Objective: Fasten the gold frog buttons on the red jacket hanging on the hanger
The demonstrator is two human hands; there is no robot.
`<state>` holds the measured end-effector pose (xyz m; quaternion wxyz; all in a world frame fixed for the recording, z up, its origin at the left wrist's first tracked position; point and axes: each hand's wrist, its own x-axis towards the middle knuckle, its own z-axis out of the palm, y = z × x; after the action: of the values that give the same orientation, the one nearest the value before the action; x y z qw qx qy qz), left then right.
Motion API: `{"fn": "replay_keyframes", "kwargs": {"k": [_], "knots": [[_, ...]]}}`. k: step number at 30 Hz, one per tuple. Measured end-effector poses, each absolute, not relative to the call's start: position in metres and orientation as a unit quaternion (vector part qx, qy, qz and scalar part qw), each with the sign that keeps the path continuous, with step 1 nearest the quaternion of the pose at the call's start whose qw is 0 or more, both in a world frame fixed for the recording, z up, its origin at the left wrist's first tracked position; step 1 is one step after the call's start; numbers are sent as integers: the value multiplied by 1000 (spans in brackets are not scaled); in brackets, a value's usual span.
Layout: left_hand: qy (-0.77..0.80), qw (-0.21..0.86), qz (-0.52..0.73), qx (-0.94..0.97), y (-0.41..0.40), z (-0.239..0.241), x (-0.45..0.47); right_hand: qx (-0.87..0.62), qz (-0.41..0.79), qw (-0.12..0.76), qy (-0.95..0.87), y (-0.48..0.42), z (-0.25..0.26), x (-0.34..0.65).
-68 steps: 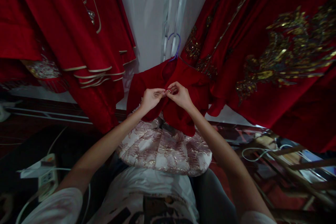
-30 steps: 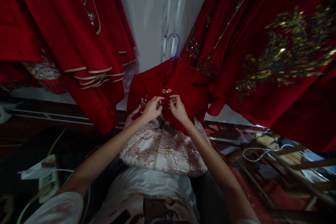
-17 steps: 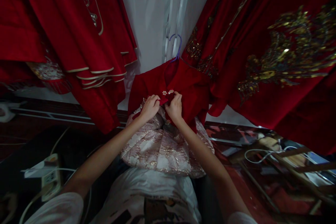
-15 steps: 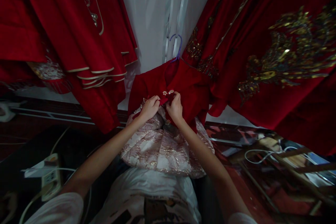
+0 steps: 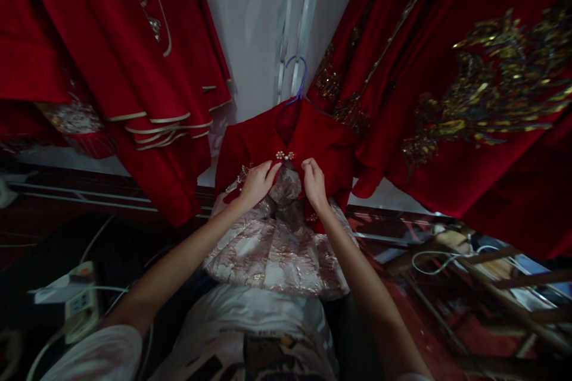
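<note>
Pale wall (image 5: 245,30) rises behind a red jacket (image 5: 333,131), which hangs right in front of me from a purple hanger (image 5: 304,74). At its chest sits a beaded clasp (image 5: 285,155), and below that the two front edges stand apart. My left hand (image 5: 259,183) pinches one edge just under the clasp; my right hand (image 5: 314,181) pinches the other, fingers closed on the cloth. Shiny pink-and-white brocade (image 5: 277,262) shows in the gap and puffs out below, toward my lap. Red garments (image 5: 98,41) hang to my left, and a gold-sequined red garment (image 5: 504,83) to my right. Lower down lie a power strip (image 5: 81,303), left, and wooden bars (image 5: 531,280), right.
</note>
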<state>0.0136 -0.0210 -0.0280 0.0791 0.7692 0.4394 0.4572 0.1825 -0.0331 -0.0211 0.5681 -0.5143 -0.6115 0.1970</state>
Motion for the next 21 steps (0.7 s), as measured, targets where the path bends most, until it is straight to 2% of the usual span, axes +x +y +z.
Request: {"fn": "replay_keyframes", "kwargs": {"k": [7, 17, 21], "knots": [[441, 110, 467, 759, -26, -23, 10, -490, 79, 482, -722, -50, -19, 181], [471, 92, 442, 758, -23, -20, 6, -537, -45, 470, -699, -60, -3, 202], [461, 98, 444, 762, -24, -21, 7, -538, -119, 424, -719, -62, 1, 207]]}}
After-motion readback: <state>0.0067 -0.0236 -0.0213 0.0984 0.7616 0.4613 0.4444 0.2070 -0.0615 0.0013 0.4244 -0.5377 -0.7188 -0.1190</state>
